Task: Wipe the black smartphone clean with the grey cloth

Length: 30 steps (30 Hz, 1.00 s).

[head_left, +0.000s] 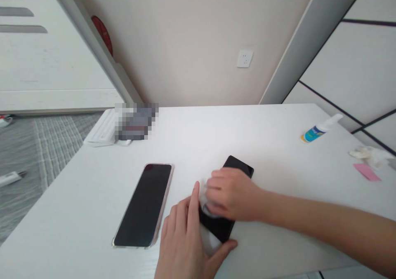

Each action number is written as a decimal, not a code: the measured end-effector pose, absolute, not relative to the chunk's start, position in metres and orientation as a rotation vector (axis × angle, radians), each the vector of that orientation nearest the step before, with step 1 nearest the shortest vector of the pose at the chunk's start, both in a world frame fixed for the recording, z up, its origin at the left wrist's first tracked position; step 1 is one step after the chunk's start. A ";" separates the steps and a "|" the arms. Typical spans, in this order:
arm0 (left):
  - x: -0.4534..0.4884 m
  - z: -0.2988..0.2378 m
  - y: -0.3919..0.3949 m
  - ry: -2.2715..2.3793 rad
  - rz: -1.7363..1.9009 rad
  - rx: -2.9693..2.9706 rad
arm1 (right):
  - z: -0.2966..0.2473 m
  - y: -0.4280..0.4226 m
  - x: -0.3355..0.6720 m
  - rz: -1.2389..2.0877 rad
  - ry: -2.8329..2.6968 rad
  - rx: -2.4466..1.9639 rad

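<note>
While the right hand [230, 194] is pressing a white wipe [204, 194] onto the dark phone [235, 165], its grip closed on the wipe, the left hand [185, 237] is pinching the phone's near end at 6 o'clock on the worktop [278, 155]. Uneven pressure could be sliding the phone toward the near edge.

White table [278, 130] against beige wall [185, 44] with socket [244, 58].

White tabletop [272, 130]. Black phone [239, 165], mid-front, under a white wipe [203, 193]. Black-screened phone [144, 205], pale, perhaps pinkish rim. Blue-labelled white bottle [320, 129] and pink slip [366, 172], right edge.
</note>
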<state>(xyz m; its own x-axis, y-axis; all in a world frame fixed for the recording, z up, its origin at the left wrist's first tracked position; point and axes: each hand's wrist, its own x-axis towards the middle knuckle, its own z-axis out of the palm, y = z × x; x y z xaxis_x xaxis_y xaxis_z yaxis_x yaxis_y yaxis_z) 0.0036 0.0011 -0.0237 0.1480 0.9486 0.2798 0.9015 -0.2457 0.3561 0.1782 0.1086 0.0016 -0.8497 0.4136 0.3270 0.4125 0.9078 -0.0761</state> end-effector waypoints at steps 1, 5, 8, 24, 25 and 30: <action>0.004 -0.023 0.002 1.880 0.686 2.294 | 0.002 0.123 0.185 -0.016 -2.708 -0.711; 0.003 -0.021 0.002 1.891 0.686 2.291 | 0.007 0.141 0.196 -0.103 -2.608 -0.972; 0.002 -0.022 0.000 1.848 0.701 2.320 | 0.006 0.105 0.179 -0.050 -2.695 -0.743; 0.002 -0.026 0.001 1.839 0.681 2.373 | -0.001 0.092 0.169 0.033 -2.762 -0.385; 0.003 -0.025 0.001 1.857 0.678 2.369 | -0.001 0.102 0.173 0.033 -2.761 -0.407; 0.006 -0.022 0.001 1.903 0.660 2.297 | 0.007 0.155 0.205 -0.075 -2.665 -0.796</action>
<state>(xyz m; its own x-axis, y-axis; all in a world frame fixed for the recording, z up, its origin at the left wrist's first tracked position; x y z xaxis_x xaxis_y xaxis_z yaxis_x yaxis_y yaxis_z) 0.0058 0.0013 -0.0222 0.1322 0.9537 0.2702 0.9163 -0.2215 0.3337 0.2048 0.1546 0.0065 -0.7779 0.5210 0.3514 0.5399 0.8402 -0.0506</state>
